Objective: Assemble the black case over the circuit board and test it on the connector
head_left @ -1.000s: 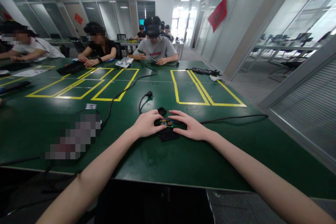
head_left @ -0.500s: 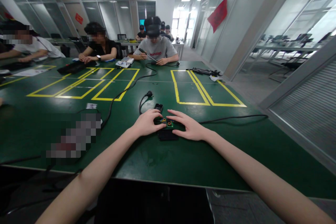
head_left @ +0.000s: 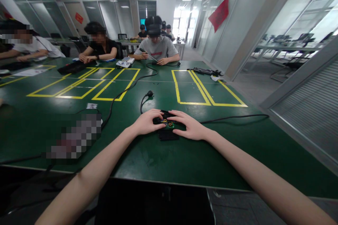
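Observation:
A small green circuit board (head_left: 170, 125) with copper-ringed coils lies between my two hands. My left hand (head_left: 148, 122) curls round its left end, thumb on the near side and fingers on the far side. My right hand (head_left: 190, 125) wraps the right end in the same way, its thumb low at the near edge. A black plastic shell piece (head_left: 166, 114) sits just beyond the board, between the fingertips of both hands and partly covered by them. Nearer to me, a flat black case piece (head_left: 168, 135) rests on the green table (head_left: 158, 163).
A black cord with a plug (head_left: 150, 94) lies beyond my left hand. Another black cable (head_left: 235, 117) runs off to the right. A blurred-out object (head_left: 76, 135) is at the left. Yellow tape (head_left: 179, 88) marks rectangles. People sit across the table, one holding a screwdriver (head_left: 149, 55).
The black shell piece beyond my left fingers has come nearer and to the right, now between both hands' fingertips. My hands have barely shifted around the board.

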Tool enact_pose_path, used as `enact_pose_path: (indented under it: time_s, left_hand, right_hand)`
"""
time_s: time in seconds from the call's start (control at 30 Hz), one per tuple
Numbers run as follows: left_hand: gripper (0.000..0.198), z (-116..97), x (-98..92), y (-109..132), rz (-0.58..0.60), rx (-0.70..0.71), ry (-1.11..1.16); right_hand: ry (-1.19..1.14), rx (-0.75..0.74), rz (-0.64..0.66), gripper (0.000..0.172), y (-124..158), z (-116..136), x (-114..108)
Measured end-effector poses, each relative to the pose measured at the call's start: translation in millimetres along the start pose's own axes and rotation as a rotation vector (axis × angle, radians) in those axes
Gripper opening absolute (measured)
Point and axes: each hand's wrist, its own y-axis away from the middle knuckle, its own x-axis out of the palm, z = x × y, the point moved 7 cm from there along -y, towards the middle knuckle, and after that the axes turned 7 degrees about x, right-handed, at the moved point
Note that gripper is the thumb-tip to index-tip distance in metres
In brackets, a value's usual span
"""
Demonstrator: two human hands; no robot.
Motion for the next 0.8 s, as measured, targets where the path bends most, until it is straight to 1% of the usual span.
enact_pose_path:
  time_s: [0.23, 0.33, 0.53, 0.6, 0.8]
  left_hand:
    - [0.022, 4, -5.7, 2, -0.001, -0.064, -0.084]
    - [0.020, 7, -7.1, 3, -0.007, -0.073, -0.044]
    - [0.013, 10, -8.7, 2, -0.017, -0.031, 0.054]
    - [0.011, 14, -9.6, 2, -0.010, -0.053, 0.039]
    - [0.019, 24, -11.0, 2, -0.010, -0.132, -0.058]
  right_hand:
    - [0.001, 0.033, -0.060, 0.053, -2, -3, -1]
    - [-0.007, 0.043, -0.070, 0.052, -3, -5, 0]
    - [-0.013, 0.058, -0.093, 0.050, -2, -9, 0]
    - [-0.012, 0.053, -0.099, 0.048, -2, -10, 0]
    - [0.003, 0.065, -0.141, 0.044, -3, -12, -1]
